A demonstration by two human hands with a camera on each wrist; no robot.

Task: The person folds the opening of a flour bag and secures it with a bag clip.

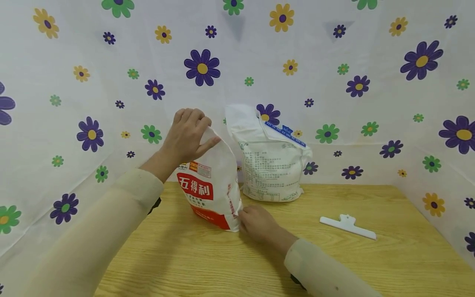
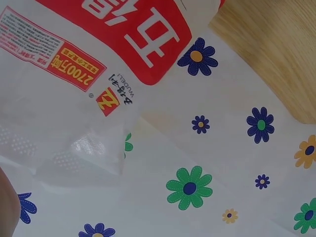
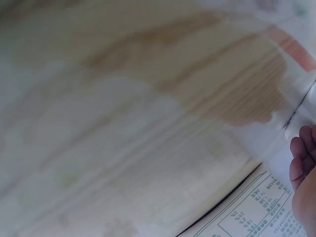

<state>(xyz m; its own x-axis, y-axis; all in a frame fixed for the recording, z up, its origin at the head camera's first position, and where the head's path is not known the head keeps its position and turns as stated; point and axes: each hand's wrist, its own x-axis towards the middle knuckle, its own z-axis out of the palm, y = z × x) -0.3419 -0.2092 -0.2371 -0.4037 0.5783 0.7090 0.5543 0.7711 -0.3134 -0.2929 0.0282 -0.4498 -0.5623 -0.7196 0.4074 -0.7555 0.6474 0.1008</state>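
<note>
A white flour bag (image 1: 219, 175) with red printed panels stands tilted on the wooden table. My left hand (image 1: 189, 134) grips it at the top edge, thumb on the near side. Low on the bag's right side, my right hand (image 1: 257, 222) pinches the bottom corner with curled fingers. The left wrist view shows the bag's printed face (image 2: 74, 103) and only a sliver of the left hand (image 2: 7, 207). At the right edge of the right wrist view, the right hand's curled fingers (image 3: 298, 153) lie against the white bag.
Behind and to the right stands a second white bag (image 1: 272, 173) with green print, its folded top held by a blue sealing clip (image 1: 285, 134). A white sealing clip (image 1: 347, 226) lies on the table (image 1: 408, 255) at right. A flower-patterned cloth (image 1: 356, 62) surrounds the table's back and sides.
</note>
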